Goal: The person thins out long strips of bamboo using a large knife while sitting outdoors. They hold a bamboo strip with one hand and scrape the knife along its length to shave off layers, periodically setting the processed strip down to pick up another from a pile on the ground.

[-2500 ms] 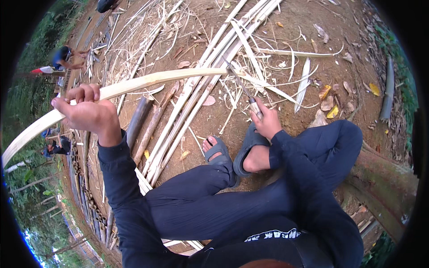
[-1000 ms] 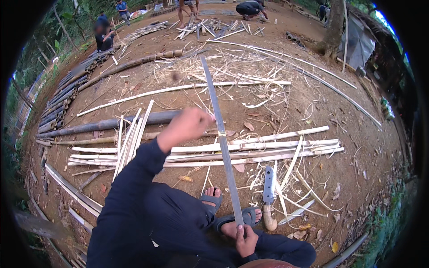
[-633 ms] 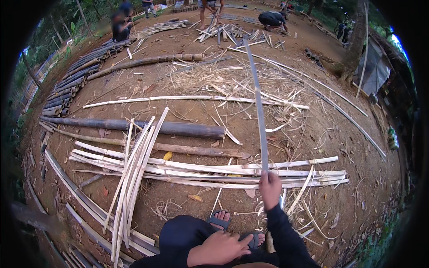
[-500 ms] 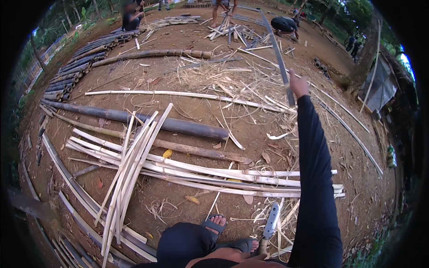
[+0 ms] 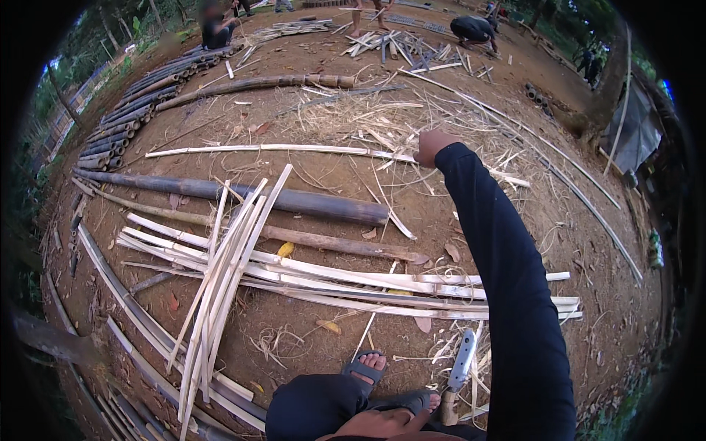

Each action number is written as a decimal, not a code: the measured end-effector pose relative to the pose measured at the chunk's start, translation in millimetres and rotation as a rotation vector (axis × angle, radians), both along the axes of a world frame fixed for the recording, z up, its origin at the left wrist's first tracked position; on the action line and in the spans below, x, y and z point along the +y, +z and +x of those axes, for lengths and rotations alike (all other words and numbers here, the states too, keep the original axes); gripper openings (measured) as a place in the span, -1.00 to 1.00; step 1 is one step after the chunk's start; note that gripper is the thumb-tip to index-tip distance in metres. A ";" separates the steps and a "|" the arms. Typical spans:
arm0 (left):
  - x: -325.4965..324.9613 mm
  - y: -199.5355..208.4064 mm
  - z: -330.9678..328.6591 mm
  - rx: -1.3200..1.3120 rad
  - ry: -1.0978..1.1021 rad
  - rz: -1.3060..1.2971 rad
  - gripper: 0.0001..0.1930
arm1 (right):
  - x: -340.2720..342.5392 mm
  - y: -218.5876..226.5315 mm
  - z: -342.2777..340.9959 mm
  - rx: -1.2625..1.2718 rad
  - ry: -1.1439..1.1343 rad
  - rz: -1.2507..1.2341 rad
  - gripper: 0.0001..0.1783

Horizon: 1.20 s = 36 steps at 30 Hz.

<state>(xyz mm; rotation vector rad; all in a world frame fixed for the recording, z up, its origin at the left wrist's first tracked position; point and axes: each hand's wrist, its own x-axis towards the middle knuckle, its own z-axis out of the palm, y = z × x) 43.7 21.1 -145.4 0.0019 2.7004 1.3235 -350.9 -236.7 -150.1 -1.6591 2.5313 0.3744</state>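
My right arm stretches forward, and my right hand (image 5: 434,147) has its fingers curled at a long pale bamboo strip (image 5: 316,149) lying across the ground. The fingertips are partly hidden behind the hand. My left hand (image 5: 386,424) is low at the bottom edge near my knee, its fingers mostly cut off or unclear. Beside my sandalled foot (image 5: 366,365) is a knife with a wide, holed metal blade (image 5: 462,360) and a wooden handle (image 5: 449,409). Split bamboo strips (image 5: 346,278) lie in a bundle before me, with more strips (image 5: 235,272) crossed over them.
A dark bamboo pole (image 5: 316,203) and a brown pole (image 5: 338,244) lie beyond the bundle. Whole bamboo poles (image 5: 132,117) are stacked at far left. Shavings (image 5: 353,117) litter the ground ahead. Other people, one crouching (image 5: 473,31), are at the far side.
My right hand has let go of the long flat bamboo strip it held raised. It has moved left and down to the pale strip on the ground.
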 end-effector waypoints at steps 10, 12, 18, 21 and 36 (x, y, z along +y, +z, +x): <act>49.9 1.1 0.8 0.080 -0.059 -0.011 -0.44 | 60.4 53.5 5.7 0.077 -0.016 -0.119 -0.59; 60.8 3.0 0.8 0.089 -0.076 -0.013 -0.44 | 73.0 73.8 10.3 0.101 -0.044 -0.241 -0.58; 85.2 2.0 5.3 0.077 -0.111 -0.045 -0.44 | 144.0 91.3 47.7 0.036 0.117 -0.334 -0.49; 76.0 22.8 3.6 -0.214 -0.246 -0.050 -0.45 | 221.0 49.9 81.5 -0.051 0.296 -0.265 -0.50; -50.6 84.6 -94.6 -0.305 0.320 0.202 -0.25 | 293.4 -55.0 221.6 -0.291 0.561 0.220 -0.60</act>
